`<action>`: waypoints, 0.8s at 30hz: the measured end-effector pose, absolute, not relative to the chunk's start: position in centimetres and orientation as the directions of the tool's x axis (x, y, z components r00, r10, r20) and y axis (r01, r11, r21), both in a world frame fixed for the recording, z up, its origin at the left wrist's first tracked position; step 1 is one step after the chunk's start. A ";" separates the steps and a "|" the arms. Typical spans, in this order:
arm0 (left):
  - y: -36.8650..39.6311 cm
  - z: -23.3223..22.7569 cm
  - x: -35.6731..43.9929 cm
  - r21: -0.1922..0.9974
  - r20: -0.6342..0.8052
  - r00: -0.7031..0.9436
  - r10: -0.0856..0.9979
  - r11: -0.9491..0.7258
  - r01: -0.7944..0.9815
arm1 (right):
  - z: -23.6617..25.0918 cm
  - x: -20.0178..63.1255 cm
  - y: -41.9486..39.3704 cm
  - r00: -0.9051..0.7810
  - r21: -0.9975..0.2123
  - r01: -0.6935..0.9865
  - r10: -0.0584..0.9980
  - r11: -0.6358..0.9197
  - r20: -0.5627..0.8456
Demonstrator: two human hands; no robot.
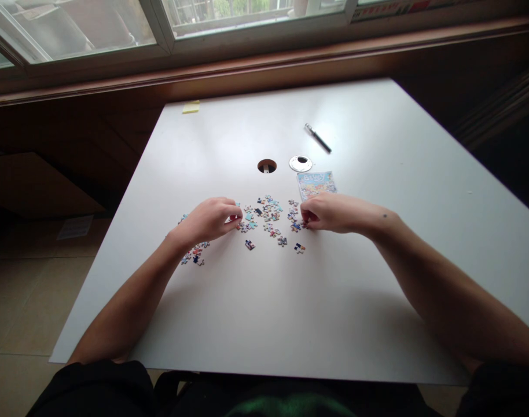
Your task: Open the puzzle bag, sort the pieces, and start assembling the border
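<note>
Small jigsaw puzzle pieces (271, 211) lie loose in a cluster on the white table, between my two hands. My left hand (212, 219) is at the cluster's left edge, thumb and forefinger pinched together at a puzzle piece. More pieces (195, 253) lie under and beside its wrist, partly covered by it. On the right side, my right hand (323, 211) has its fingers curled and pinched on a puzzle piece (305, 225), which they mostly hide. Single pieces (249, 245) lie apart on the near side, another piece (299, 248) among them.
A colourful picture sheet (315, 182) lies behind my right hand, partly covered. Beyond it are a round cable hole (267, 166), its loose cover (300, 163) and a black pen (317, 138). A yellow sticky note (190, 107) sits at the far left corner, below the window.
</note>
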State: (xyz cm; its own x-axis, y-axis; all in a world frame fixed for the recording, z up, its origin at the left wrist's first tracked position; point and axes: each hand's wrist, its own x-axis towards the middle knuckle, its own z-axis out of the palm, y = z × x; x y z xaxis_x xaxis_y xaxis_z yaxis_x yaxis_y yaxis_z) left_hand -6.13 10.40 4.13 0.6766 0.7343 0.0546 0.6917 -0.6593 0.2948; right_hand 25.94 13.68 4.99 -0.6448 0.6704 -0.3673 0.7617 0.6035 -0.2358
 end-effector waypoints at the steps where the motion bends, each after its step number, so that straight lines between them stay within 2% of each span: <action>1: 10.4 4.1 -6.1 0.293 0.058 0.677 0.733 -0.661 0.691 | 5.0 25.9 13.7 -0.644 -0.234 0.762 0.670 0.604 -0.368; 24: 10.4 4.1 -6.2 0.311 0.065 0.675 0.735 -0.657 0.687 | 5.0 26.0 13.7 -0.645 -0.236 0.762 0.668 0.604 -0.372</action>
